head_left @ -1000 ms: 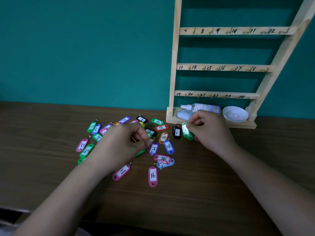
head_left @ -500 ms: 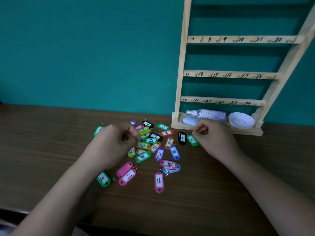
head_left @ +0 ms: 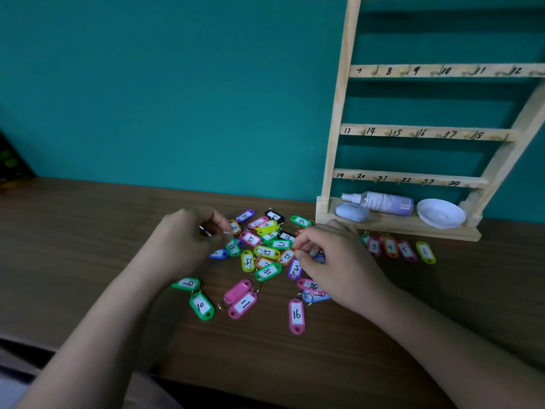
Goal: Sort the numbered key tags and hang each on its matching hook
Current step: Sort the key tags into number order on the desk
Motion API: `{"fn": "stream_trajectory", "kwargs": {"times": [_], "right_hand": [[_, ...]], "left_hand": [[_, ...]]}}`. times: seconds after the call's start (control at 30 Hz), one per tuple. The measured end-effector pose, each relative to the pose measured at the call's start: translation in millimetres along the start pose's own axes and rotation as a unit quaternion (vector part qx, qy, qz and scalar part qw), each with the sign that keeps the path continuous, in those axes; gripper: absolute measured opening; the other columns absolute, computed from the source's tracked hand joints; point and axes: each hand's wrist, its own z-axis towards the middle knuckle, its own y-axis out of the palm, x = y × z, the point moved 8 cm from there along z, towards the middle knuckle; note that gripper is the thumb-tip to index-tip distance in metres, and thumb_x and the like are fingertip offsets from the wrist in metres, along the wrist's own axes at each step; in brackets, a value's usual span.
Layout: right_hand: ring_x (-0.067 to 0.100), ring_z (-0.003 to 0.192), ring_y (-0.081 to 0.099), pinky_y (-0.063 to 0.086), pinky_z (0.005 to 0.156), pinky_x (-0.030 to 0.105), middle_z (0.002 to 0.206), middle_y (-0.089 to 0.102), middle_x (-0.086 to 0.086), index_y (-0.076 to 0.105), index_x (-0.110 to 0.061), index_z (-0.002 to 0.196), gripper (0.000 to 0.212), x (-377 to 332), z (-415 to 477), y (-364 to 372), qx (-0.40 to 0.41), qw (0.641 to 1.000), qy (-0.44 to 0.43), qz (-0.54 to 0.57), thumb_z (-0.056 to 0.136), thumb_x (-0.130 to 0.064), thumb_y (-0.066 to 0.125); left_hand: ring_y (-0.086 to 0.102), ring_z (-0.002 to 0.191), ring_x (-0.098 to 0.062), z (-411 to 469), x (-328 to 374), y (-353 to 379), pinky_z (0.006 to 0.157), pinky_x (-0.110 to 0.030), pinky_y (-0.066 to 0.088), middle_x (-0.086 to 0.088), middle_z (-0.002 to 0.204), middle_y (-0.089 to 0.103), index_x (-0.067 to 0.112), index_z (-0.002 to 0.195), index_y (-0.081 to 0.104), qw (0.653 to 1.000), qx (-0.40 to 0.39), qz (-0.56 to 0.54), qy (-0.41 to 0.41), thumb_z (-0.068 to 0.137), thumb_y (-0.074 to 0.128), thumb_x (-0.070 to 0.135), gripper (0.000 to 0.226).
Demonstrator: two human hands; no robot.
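Observation:
Several coloured numbered key tags (head_left: 267,250) lie in a pile on the wooden table (head_left: 88,261). My left hand (head_left: 185,243) hovers at the pile's left edge and pinches a metal key ring beside an orange tag (head_left: 235,226). My right hand (head_left: 336,261) is over the pile's right side, its fingertips pinching the ring of a tag that is mostly hidden under it. Tags 3 (head_left: 374,246), 4 (head_left: 390,247), 5 (head_left: 406,250) and 6 (head_left: 425,252) lie in a row before the wooden hook rack (head_left: 339,134). Its numbered hooks 7 to 24 hang bare.
Pink tags 16 (head_left: 296,315) and 11 (head_left: 243,305) and green tag 10 (head_left: 201,306) lie nearest me. The rack's base shelf holds a spray bottle (head_left: 383,202), a pale oval case (head_left: 352,211) and a white dish (head_left: 441,215). A teal wall stands behind.
My right hand has moved left from the row near the rack into the pile, uncovering tags 3 to 6. My left hand has stayed at the pile's left edge.

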Motion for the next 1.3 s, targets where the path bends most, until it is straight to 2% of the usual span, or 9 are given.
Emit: {"fn": "stream_trajectory", "kwargs": {"times": [0.17, 0.3, 0.47, 0.57, 0.7, 0.9, 1.1, 1.2, 1.3], "right_hand": [[0.005, 0.097, 0.057, 0.043, 0.097, 0.041, 0.090, 0.066, -0.019, 0.074, -0.030, 0.099, 0.009, -4.3, -0.9, 7.9, -0.014, 1.000, -0.017, -0.011, 0.093, -0.025, 0.079], [0.006, 0.105, 0.053, 0.040, 0.093, 0.041, 0.099, 0.064, -0.020, 0.078, -0.033, 0.111, 0.014, -16.1, -6.0, 13.6, -0.034, 0.998, -0.054, -0.016, 0.097, -0.031, 0.076], [0.004, 0.113, 0.052, 0.033, 0.094, 0.033, 0.112, 0.065, -0.024, 0.078, -0.036, 0.118, 0.024, -35.7, -12.6, 24.2, -0.081, 0.989, -0.118, -0.026, 0.103, -0.023, 0.064], [0.001, 0.119, 0.050, 0.032, 0.096, 0.034, 0.119, 0.065, -0.027, 0.077, -0.036, 0.121, 0.033, -34.3, -13.9, 28.3, -0.109, 0.986, -0.116, -0.042, 0.101, -0.015, 0.061], [0.000, 0.118, 0.049, 0.028, 0.094, 0.030, 0.118, 0.066, -0.028, 0.077, -0.037, 0.120, 0.035, -28.7, -15.7, 28.9, -0.127, 0.986, -0.101, -0.046, 0.101, -0.013, 0.060], [0.002, 0.111, 0.051, 0.037, 0.097, 0.033, 0.107, 0.064, -0.024, 0.076, -0.033, 0.121, 0.029, -23.5, -14.1, 17.3, -0.079, 0.994, -0.074, -0.010, 0.105, -0.014, 0.061], [0.004, 0.113, 0.049, 0.039, 0.099, 0.042, 0.110, 0.060, -0.022, 0.075, -0.034, 0.122, 0.021, -16.0, -11.2, 18.7, -0.074, 0.995, -0.045, -0.038, 0.104, -0.034, 0.065], [0.003, 0.113, 0.049, 0.039, 0.098, 0.040, 0.110, 0.060, -0.023, 0.075, -0.035, 0.122, 0.028, -17.3, -11.4, 20.9, -0.076, 0.995, -0.038, -0.043, 0.101, -0.048, 0.062], [0.000, 0.115, 0.048, 0.038, 0.100, 0.038, 0.112, 0.059, -0.025, 0.073, -0.037, 0.124, 0.030, -17.3, -12.7, 22.0, -0.086, 0.995, -0.038, -0.040, 0.101, -0.050, 0.061]], "left_hand": [[0.061, 0.088, 0.011, -10.0, 12.5, 18.5, 0.067, -0.006, 0.043, 0.031, 0.091, 0.068, 0.041, 0.088, 0.074, 0.997, -0.076, 0.011, 0.027, 0.077, 0.091, 0.044, 0.021], [0.062, 0.088, 0.008, -19.3, 20.1, 32.8, 0.071, -0.010, 0.047, 0.018, 0.094, 0.068, 0.040, 0.092, 0.072, 0.989, -0.139, 0.030, 0.043, 0.074, 0.093, 0.037, 0.028], [0.064, 0.083, 0.009, -27.4, 14.8, 34.4, 0.065, -0.010, 0.048, 0.027, 0.088, 0.069, 0.046, 0.093, 0.070, 0.977, -0.198, 0.069, 0.031, 0.078, 0.088, 0.045, 0.023], [0.066, 0.080, 0.007, -32.2, 15.7, 40.9, 0.071, -0.019, 0.055, 0.026, 0.085, 0.071, 0.044, 0.094, 0.070, 0.973, -0.217, 0.074, 0.024, 0.077, 0.088, 0.045, 0.024], [0.067, 0.079, 0.006, -34.6, 15.7, 43.0, 0.068, -0.017, 0.054, 0.026, 0.086, 0.071, 0.040, 0.094, 0.070, 0.971, -0.227, 0.067, 0.017, 0.077, 0.089, 0.041, 0.026], [0.067, 0.079, 0.004, -32.2, 13.7, 43.1, 0.073, -0.020, 0.055, 0.018, 0.087, 0.073, 0.037, 0.093, 0.072, 0.970, -0.232, 0.078, -0.013, 0.079, 0.090, 0.038, 0.023], [0.067, 0.085, 0.001, -32.9, 15.1, 44.9, 0.074, -0.020, 0.052, 0.015, 0.091, 0.072, 0.035, 0.093, 0.072, 0.965, -0.244, 0.092, -0.019, 0.083, 0.086, 0.044, 0.019], [0.066, 0.083, 0.001, -33.1, 15.3, 44.4, 0.068, -0.018, 0.047, 0.015, 0.089, 0.071, 0.035, 0.093, 0.070, 0.964, -0.246, 0.095, -0.021, 0.083, 0.085, 0.046, 0.020], [0.066, 0.085, 0.000, -32.8, 15.7, 44.2, 0.069, -0.020, 0.048, 0.014, 0.092, 0.071, 0.036, 0.092, 0.069, 0.965, -0.244, 0.093, -0.017, 0.083, 0.086, 0.044, 0.021]]}}
